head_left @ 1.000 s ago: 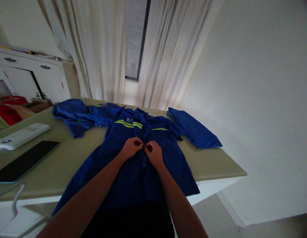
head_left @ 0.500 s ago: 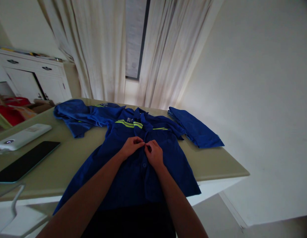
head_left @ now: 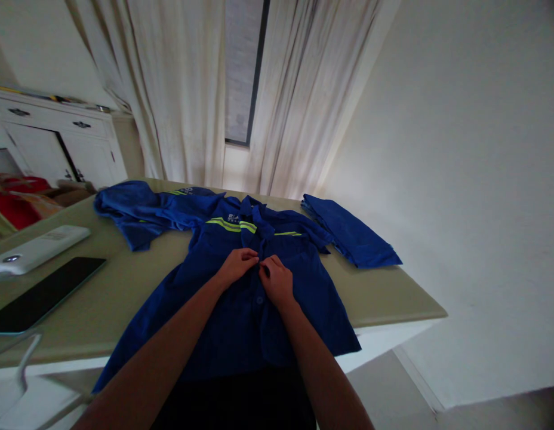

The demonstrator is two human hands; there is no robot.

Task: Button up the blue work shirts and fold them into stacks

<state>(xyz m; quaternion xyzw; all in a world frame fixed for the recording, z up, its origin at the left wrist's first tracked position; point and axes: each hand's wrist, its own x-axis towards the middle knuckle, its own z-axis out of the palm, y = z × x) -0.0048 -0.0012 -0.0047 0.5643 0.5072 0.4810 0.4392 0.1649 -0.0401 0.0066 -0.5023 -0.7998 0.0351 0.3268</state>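
Left hand (head_left: 236, 267) and right hand (head_left: 277, 280) fingertip to fingertip, both pinching the placket of a blue fabric work shirt with yellow-green stripes (head_left: 317, 286), holding its edges together. Shirt lies flat on the beige surface (head_left: 384, 292) under them, hem over the near edge. Right of hands: folded blue garment (head_left: 353, 236). Left: crumpled blue garment (head_left: 142, 212), black flat tablet (head_left: 44, 292).

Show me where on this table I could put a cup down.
Bare table shows between the black tablet and the spread shirt, and at the near right corner beside the folded garment. The far left, under the crumpled garment, is crowded.
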